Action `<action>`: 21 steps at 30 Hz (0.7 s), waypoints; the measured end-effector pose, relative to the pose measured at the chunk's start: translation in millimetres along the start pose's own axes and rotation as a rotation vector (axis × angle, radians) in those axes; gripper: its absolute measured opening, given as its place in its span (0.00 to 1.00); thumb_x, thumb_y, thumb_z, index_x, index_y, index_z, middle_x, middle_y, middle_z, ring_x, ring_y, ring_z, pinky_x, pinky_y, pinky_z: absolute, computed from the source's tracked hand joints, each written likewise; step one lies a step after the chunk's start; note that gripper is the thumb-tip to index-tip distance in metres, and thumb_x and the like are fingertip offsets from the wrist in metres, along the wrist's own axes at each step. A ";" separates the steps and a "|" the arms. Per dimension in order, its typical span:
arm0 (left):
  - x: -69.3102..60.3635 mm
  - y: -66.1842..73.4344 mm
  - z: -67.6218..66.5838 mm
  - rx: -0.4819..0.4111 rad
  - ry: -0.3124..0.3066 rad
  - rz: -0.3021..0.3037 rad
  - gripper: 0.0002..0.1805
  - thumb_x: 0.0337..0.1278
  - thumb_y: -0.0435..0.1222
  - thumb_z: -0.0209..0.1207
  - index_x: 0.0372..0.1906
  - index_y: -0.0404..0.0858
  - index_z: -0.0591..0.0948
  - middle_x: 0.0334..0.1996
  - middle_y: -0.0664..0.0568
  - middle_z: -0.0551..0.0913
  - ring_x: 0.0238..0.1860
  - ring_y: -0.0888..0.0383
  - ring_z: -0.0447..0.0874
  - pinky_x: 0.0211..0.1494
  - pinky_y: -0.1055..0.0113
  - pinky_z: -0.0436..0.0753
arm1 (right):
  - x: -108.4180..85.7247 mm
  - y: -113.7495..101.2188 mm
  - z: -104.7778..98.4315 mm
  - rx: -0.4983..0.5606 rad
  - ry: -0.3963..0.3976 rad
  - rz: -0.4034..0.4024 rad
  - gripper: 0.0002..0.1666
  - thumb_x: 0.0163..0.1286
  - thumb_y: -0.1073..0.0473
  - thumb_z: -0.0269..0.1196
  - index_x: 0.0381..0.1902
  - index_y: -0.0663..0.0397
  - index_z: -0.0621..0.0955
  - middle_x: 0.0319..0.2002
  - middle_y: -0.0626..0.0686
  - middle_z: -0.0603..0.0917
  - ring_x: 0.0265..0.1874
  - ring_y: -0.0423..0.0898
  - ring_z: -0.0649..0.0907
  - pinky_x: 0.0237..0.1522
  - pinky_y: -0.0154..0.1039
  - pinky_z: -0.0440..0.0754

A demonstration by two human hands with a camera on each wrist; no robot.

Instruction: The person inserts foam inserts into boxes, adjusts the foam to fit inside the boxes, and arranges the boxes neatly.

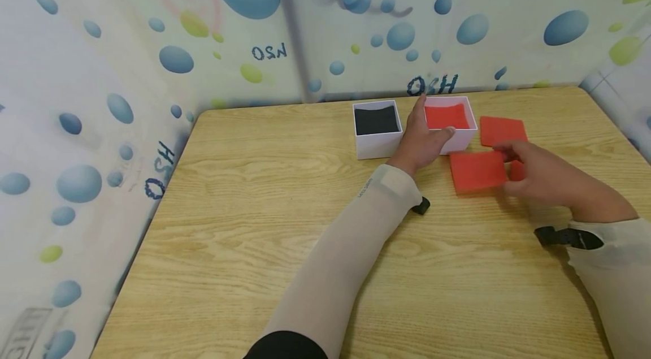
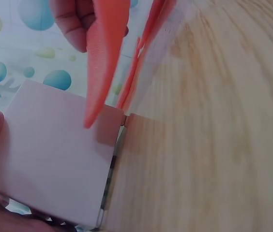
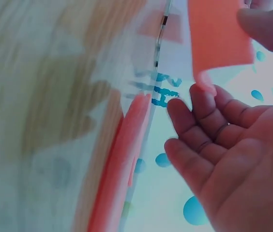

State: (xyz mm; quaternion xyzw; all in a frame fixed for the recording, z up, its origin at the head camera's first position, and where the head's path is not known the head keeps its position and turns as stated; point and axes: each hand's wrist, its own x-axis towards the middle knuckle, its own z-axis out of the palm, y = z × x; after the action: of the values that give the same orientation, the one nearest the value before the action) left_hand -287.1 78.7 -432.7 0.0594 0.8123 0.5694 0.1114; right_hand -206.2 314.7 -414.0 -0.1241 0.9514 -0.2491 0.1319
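My left hand [image 1: 419,144] grips a white box [image 1: 460,141], its thumb along the front and fingers at the left side. Red sheets [image 1: 447,117] line or fill this box. In the left wrist view the box's pale wall [image 2: 54,154] faces the camera. My right hand [image 1: 544,175] pinches a thin, soft-looking red sheet [image 1: 478,171] by its right edge, in front of the box and raised off the table. The right wrist view shows the held sheet [image 3: 221,36] bending at its lower corner, between thumb and fingertips.
Left of the gripped box stands a second white box [image 1: 377,146] holding black sheets [image 1: 376,120]. Another red sheet [image 1: 503,130] lies to the right, and a red piece [image 1: 516,171] shows partly behind my right hand. A patterned curtain [image 1: 315,25] hangs behind the wooden table [image 1: 254,206].
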 end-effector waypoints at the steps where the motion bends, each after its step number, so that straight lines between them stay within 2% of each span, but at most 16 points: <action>1: -0.2 0.3 -0.1 -0.002 0.000 0.001 0.52 0.68 0.50 0.66 0.85 0.68 0.44 0.81 0.65 0.58 0.74 0.58 0.66 0.75 0.50 0.75 | -0.3 1.2 -0.8 0.016 0.005 -0.006 0.49 0.63 0.66 0.73 0.75 0.74 0.62 0.63 0.71 0.75 0.60 0.67 0.74 0.56 0.45 0.82; 3: -0.2 0.5 -0.1 -0.003 0.003 0.001 0.52 0.68 0.49 0.66 0.85 0.69 0.45 0.81 0.64 0.58 0.73 0.58 0.67 0.74 0.50 0.75 | -1.5 4.8 -2.9 0.050 0.016 -0.018 0.48 0.63 0.67 0.72 0.75 0.75 0.61 0.63 0.71 0.75 0.59 0.66 0.75 0.51 0.31 0.80; 5: -0.6 0.8 -0.2 0.000 0.006 -0.001 0.52 0.68 0.49 0.66 0.84 0.69 0.45 0.81 0.65 0.58 0.73 0.58 0.67 0.74 0.50 0.75 | -3.0 8.8 -5.2 0.093 0.032 -0.024 0.47 0.64 0.67 0.71 0.75 0.74 0.62 0.63 0.70 0.75 0.58 0.57 0.77 0.45 0.20 0.75; 9: -1.2 1.4 -0.3 0.010 0.013 -0.005 0.52 0.68 0.49 0.66 0.84 0.69 0.45 0.81 0.64 0.58 0.73 0.58 0.66 0.75 0.51 0.75 | -7.1 18.0 -9.6 0.169 0.065 -0.034 0.45 0.67 0.68 0.69 0.76 0.73 0.61 0.63 0.69 0.74 0.51 0.30 0.75 0.43 0.15 0.72; 11: -1.2 1.4 -0.2 0.016 0.016 -0.006 0.52 0.68 0.49 0.66 0.84 0.68 0.45 0.81 0.64 0.59 0.74 0.59 0.66 0.75 0.51 0.75 | -9.0 22.0 -11.4 0.186 0.081 -0.023 0.44 0.68 0.68 0.69 0.76 0.73 0.61 0.64 0.70 0.74 0.46 0.21 0.71 0.44 0.13 0.71; 18: -1.8 1.6 -0.5 0.016 0.012 -0.001 0.52 0.68 0.48 0.66 0.85 0.66 0.45 0.81 0.63 0.59 0.74 0.58 0.65 0.75 0.52 0.75 | -15.7 27.5 -15.9 0.238 0.161 0.006 0.42 0.72 0.71 0.65 0.76 0.76 0.58 0.64 0.71 0.71 0.45 0.23 0.70 0.42 0.12 0.69; 21: -1.6 1.7 -0.4 0.016 0.012 0.002 0.52 0.68 0.48 0.66 0.85 0.65 0.45 0.80 0.63 0.59 0.74 0.58 0.65 0.75 0.52 0.75 | -18.0 30.7 -18.1 0.262 0.180 -0.005 0.42 0.73 0.71 0.64 0.77 0.77 0.57 0.62 0.69 0.70 0.44 0.20 0.69 0.41 0.12 0.70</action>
State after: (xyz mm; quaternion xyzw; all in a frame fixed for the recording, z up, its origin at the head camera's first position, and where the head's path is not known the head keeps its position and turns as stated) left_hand -285.8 78.6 -430.7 0.0575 0.8176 0.5632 0.1053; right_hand -200.3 354.0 -410.9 -0.0852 0.9184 -0.3817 0.0606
